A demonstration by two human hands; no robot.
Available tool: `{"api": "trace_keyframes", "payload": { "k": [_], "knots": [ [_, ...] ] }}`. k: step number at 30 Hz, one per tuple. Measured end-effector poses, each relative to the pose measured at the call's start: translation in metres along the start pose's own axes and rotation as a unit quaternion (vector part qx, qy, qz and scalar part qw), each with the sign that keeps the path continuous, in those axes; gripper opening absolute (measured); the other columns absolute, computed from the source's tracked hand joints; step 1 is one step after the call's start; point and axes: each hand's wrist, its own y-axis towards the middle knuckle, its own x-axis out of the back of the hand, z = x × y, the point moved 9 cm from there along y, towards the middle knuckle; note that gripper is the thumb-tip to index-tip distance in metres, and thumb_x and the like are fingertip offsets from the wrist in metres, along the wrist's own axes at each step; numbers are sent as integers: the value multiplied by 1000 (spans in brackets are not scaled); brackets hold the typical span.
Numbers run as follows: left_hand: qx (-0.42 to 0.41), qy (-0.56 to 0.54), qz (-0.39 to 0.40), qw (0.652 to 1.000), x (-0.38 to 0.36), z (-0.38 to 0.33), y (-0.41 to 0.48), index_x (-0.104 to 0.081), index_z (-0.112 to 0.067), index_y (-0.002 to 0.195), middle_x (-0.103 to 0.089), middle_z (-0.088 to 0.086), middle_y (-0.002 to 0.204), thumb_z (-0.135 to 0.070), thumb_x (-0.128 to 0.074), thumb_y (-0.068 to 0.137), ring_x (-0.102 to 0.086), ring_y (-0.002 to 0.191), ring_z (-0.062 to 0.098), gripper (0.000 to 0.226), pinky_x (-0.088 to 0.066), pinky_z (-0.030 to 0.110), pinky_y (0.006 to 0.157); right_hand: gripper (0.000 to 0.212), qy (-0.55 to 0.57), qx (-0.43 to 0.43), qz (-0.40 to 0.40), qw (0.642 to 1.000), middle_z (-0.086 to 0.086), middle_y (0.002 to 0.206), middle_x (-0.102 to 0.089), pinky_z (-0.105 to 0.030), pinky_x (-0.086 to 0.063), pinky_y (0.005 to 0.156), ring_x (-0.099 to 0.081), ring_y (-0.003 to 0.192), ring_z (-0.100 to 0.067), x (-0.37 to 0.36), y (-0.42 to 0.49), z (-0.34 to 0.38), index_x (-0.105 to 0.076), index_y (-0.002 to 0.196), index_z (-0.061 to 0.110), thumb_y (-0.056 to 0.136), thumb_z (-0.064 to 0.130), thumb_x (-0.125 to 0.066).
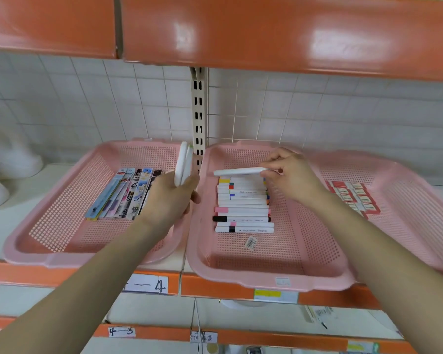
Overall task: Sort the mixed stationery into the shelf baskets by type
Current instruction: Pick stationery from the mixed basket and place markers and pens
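Three pink mesh baskets stand side by side on the shelf. The left basket (pixel 62 236) holds a fan of packaged pens (pixel 123 195). In the middle basket (pixel 279 251) lies a stack of white markers (pixel 243 208) with coloured caps. My right hand (pixel 289 175) pinches one white marker (pixel 238 171) level above the far end of that stack. My left hand (pixel 169 198) grips two white markers (pixel 183 163) upright over the gap between the left and middle baskets. The right basket (pixel 407 200) contains red and white erasers (pixel 353 198).
An orange shelf (pixel 266 31) hangs low overhead, and a slotted metal upright (pixel 198 111) runs down the tiled back wall. A small barcode sticker (pixel 251 242) lies in the middle basket. White rounded objects (pixel 13 159) sit at the far left. Labelled lower shelves (pixel 149 283) show below.
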Motion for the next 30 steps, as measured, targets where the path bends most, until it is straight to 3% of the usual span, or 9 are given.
{"api": "trace_keyframes", "payload": {
  "k": [6,9,13,17,20,22,25,27,30],
  "knots": [
    [-7,22,14,1000,-3,-2,-2,-56,-10,73,-63,0,53,-23,-58,95,-38,34,7,25,-34,19,36,21,-140,-40,51,988,1,98,-64,-31,-46,84,-59,92,-20,-21,30,-31,-76,109,23,92,19,-66],
    [-4,-3,17,1000,0,-3,3,-55,-10,79,-64,3,56,-26,-58,96,-37,35,10,24,-32,20,37,21,-187,-76,106,974,7,104,-70,-27,-47,82,-62,95,-18,-36,37,-42,-76,108,34,94,26,-62],
    [2,-27,21,999,1,-1,8,-57,-7,80,-62,4,54,-24,-55,97,-37,36,11,24,-31,20,36,27,-181,-118,161,963,5,125,-66,-23,-43,87,-61,110,-17,-58,39,-52,-70,121,27,95,29,-63],
    [-5,-42,16,999,1,-4,13,-59,-5,76,-62,6,54,-22,-54,96,-38,35,12,27,-32,20,36,27,-180,-123,166,962,2,123,-67,-27,-46,92,-60,108,-17,-62,38,-54,-71,119,23,92,28,-66],
    [-1,-51,23,998,-4,-6,14,-60,-4,77,-61,5,53,-23,-53,98,-37,34,12,29,-30,17,36,24,-122,-107,136,977,0,116,-70,-20,-44,81,-62,99,-14,-53,39,-36,-72,115,18,92,22,-67],
    [0,-56,33,998,-9,-8,13,-62,-3,79,-60,4,52,-24,-54,98,-37,34,12,30,-29,17,35,22,-49,-80,84,992,6,107,-71,-10,-42,71,-61,85,0,-39,37,-10,-73,112,18,91,21,-69],
    [-4,-42,59,997,-20,-13,12,-64,-4,80,-58,6,53,-26,-53,98,-36,35,13,31,-28,16,36,26,99,-18,56,993,15,103,-71,-11,-45,77,-59,80,11,-21,25,37,-72,114,25,89,20,-71],
    [-13,-17,84,996,-30,-16,9,-64,-5,80,-58,7,54,-26,-53,99,-36,35,13,31,-28,17,36,32,190,0,74,979,13,107,-72,-13,-47,81,-63,89,6,-15,17,61,-68,120,29,90,20,-70],
    [-25,18,118,993,-43,-20,3,-64,-5,80,-59,6,54,-26,-52,100,-38,34,11,31,-30,18,36,35,253,-1,78,964,8,104,-72,-16,-48,79,-63,85,3,-8,9,72,-66,125,24,90,16,-69]
  ]
}}
